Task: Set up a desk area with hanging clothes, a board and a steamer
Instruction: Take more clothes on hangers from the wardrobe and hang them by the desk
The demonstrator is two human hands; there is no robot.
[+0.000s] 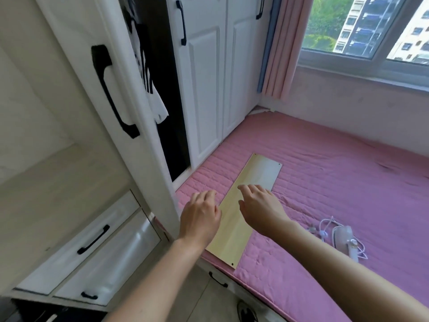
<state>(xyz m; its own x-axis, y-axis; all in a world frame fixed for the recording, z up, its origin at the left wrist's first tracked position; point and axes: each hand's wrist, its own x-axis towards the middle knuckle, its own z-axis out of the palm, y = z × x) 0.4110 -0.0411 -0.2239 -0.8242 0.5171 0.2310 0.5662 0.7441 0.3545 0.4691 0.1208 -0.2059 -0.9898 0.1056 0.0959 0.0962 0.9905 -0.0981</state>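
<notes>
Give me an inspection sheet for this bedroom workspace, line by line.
Surface: pink quilted mattress, board lying flat on it.
Job's things: long pale wooden board; white handheld steamer right of it; black-and-white garment hanging in the open wardrobe.
Clutter: dark shoe on the floor.
Grippers: left hand and right hand open over the board; contact unclear.
Cables: white steamer cord coiled loosely.
Surroundings: white wardrobe doors, pink curtain, window.

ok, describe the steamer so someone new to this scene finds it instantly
Start at the pink quilted mat under the window. A long pale wooden board lies on its near edge under both hands; look right of the board, beyond the right forearm. The steamer is the small white handheld appliance lying on the mat with a thin white cord looped beside it, the only corded item there.
</notes>
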